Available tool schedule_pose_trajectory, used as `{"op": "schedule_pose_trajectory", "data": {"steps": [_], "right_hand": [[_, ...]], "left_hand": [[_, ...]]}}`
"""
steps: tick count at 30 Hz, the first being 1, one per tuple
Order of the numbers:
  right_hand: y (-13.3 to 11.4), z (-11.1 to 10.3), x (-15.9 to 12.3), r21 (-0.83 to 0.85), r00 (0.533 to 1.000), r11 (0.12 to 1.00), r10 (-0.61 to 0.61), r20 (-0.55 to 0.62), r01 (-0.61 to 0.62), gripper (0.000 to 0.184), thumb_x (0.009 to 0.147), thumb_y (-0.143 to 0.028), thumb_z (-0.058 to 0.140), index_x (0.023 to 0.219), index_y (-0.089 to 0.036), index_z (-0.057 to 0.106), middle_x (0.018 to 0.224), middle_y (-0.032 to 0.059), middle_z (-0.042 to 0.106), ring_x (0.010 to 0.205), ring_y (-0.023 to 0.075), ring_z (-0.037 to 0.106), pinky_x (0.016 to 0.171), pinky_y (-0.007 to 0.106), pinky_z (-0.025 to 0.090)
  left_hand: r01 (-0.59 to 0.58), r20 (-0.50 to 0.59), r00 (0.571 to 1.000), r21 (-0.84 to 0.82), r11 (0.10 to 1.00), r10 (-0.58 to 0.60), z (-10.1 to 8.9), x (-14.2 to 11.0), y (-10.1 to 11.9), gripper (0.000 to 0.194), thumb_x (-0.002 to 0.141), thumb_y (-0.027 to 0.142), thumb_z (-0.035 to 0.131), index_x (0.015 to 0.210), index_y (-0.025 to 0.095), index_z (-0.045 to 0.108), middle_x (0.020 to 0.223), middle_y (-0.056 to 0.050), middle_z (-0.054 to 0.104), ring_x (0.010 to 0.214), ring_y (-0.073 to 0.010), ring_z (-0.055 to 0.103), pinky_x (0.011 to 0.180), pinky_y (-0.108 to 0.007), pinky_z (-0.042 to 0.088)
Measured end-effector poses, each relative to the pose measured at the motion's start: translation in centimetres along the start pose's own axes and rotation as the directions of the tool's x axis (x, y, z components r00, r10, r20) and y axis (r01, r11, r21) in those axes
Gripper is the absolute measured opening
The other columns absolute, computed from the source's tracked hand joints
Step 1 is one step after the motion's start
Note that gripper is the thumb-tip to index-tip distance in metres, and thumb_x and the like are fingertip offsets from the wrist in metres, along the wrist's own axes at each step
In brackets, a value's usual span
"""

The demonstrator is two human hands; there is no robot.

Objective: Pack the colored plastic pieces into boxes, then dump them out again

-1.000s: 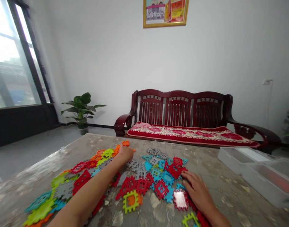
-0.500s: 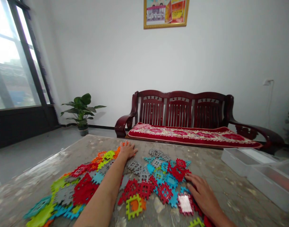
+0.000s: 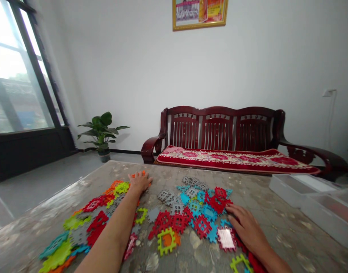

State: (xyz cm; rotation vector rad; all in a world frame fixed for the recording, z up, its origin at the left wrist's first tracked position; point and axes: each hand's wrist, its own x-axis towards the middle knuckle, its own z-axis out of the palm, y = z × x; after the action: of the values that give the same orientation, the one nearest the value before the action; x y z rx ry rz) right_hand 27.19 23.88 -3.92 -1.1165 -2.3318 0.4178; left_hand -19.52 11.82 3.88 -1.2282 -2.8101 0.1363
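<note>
My left hand (image 3: 140, 182) is stretched far over the table with its fingers spread, resting on orange plastic pieces (image 3: 138, 174) at the far end of the left pile. Under and beside that forearm lie notched interlocking tiles in lime (image 3: 122, 188), red (image 3: 92, 204), grey (image 3: 79, 235) and teal (image 3: 54, 244). My right hand (image 3: 243, 223) lies at the right edge of the second pile, fingers extended, the tips touching a red tile (image 3: 219, 204). Near it are a pink-white square tile (image 3: 226, 238) and blue tiles (image 3: 209, 212). What lies under its palm is partly hidden.
Clear plastic bins (image 3: 319, 201) stand at the table's right side. The patterned tablecloth (image 3: 191, 261) covers the table. Beyond it are a dark wooden bench (image 3: 213, 129) with a red floral cover (image 3: 236, 159) and a potted plant (image 3: 101, 136).
My left hand has shifted left across the orange pieces, uncovering a lime tile and other pieces right of the forearm. My right hand stays by the right pile. The view has shifted slightly.
</note>
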Motion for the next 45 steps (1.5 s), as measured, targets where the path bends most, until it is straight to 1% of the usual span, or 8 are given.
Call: {"op": "schedule_pose_trajectory", "data": {"steps": [7,10,13,17,21,24,35,45], "right_hand": [[-0.3,-0.2,0.1,0.014,1.000,1.000,0.001,0.005,-0.002,0.048,0.092,-0.043,0.043,0.122,-0.025,0.075,0.138,0.0084,0.069,0.131,0.0292,0.058,0.116,0.050,0.041],[-0.6,-0.4,0.1,0.010,1.000,1.000,0.015,0.014,-0.015,0.048,0.091,-0.043,0.044,0.122,-0.025,0.076,0.138,0.0085,0.069,0.131,0.0294,0.059,0.115,0.050,0.042],[-0.8,-0.5,0.2,0.011,1.000,1.000,0.020,0.019,-0.020,0.047,0.091,-0.042,0.044,0.122,-0.026,0.075,0.137,0.0082,0.069,0.131,0.0290,0.059,0.115,0.049,0.042],[-1.0,-0.6,0.2,0.014,1.000,1.000,0.021,0.021,-0.022,0.045,0.091,-0.039,0.046,0.123,-0.026,0.075,0.138,0.0077,0.069,0.131,0.0289,0.058,0.114,0.049,0.042],[-1.1,-0.6,0.3,0.013,1.000,1.000,0.013,0.020,-0.014,0.045,0.092,-0.038,0.045,0.123,-0.024,0.075,0.139,0.0081,0.068,0.131,0.0288,0.058,0.115,0.049,0.040],[-1.3,-0.8,0.3,0.008,1.000,1.000,0.010,0.029,-0.010,0.045,0.093,-0.037,0.044,0.124,-0.023,0.074,0.139,0.0085,0.068,0.130,0.0287,0.058,0.114,0.049,0.040],[-1.1,-0.3,0.5,0.012,1.000,1.000,0.005,0.014,-0.005,0.044,0.093,-0.034,0.046,0.124,-0.023,0.074,0.138,0.0090,0.068,0.130,0.0283,0.058,0.116,0.049,0.038],[-1.3,-0.5,0.4,0.006,1.000,1.000,0.010,0.020,-0.010,0.042,0.093,-0.032,0.047,0.124,-0.023,0.075,0.138,0.0090,0.068,0.130,0.0280,0.058,0.115,0.047,0.040]], "left_hand": [[0.047,-0.012,0.999,0.023,0.999,-0.047,-0.7,-1.2,-3.2,0.047,0.102,0.044,0.041,0.142,0.028,0.060,0.152,-0.019,0.056,0.145,-0.0429,0.043,0.113,-0.073,0.026],[0.040,-0.032,0.999,0.022,0.999,-0.040,-1.8,-1.5,-3.0,0.048,0.102,0.043,0.042,0.143,0.024,0.060,0.151,-0.021,0.056,0.150,-0.0455,0.036,0.117,-0.074,0.019],[-0.032,-0.058,0.998,-0.011,0.999,0.031,-3.2,-2.5,0.0,0.052,0.102,0.041,0.044,0.150,0.023,0.053,0.160,-0.021,0.046,0.153,-0.0473,0.029,0.118,-0.075,0.017],[-0.281,-0.084,0.958,-0.084,0.956,0.274,-4.1,-6.7,7.2,0.053,0.105,0.049,0.040,0.156,0.035,0.043,0.166,-0.010,0.040,0.156,-0.0382,0.030,0.122,-0.066,0.023],[-0.495,-0.105,0.869,-0.139,0.858,0.484,-2.9,-12.7,13.6,0.062,0.103,0.062,0.038,0.160,0.039,0.034,0.170,-0.007,0.034,0.158,-0.0329,0.027,0.126,-0.061,0.022],[-0.551,-0.107,0.834,-0.159,0.819,0.541,-1.4,-15.4,15.4,0.065,0.101,0.067,0.039,0.158,0.034,0.041,0.166,-0.011,0.040,0.155,-0.0373,0.032,0.124,-0.066,0.023],[-0.404,-0.165,0.907,-0.077,0.912,0.388,-0.2,-13.4,8.4,0.044,0.106,0.052,0.040,0.141,0.033,0.059,0.152,-0.010,0.057,0.141,-0.0370,0.049,0.120,-0.070,0.024],[-0.235,-0.146,0.962,-0.018,0.972,0.230,0.0,-11.3,3.5,0.041,0.105,0.045,0.043,0.139,0.031,0.061,0.149,-0.013,0.060,0.142,-0.0384,0.048,0.117,-0.074,0.023]]}}
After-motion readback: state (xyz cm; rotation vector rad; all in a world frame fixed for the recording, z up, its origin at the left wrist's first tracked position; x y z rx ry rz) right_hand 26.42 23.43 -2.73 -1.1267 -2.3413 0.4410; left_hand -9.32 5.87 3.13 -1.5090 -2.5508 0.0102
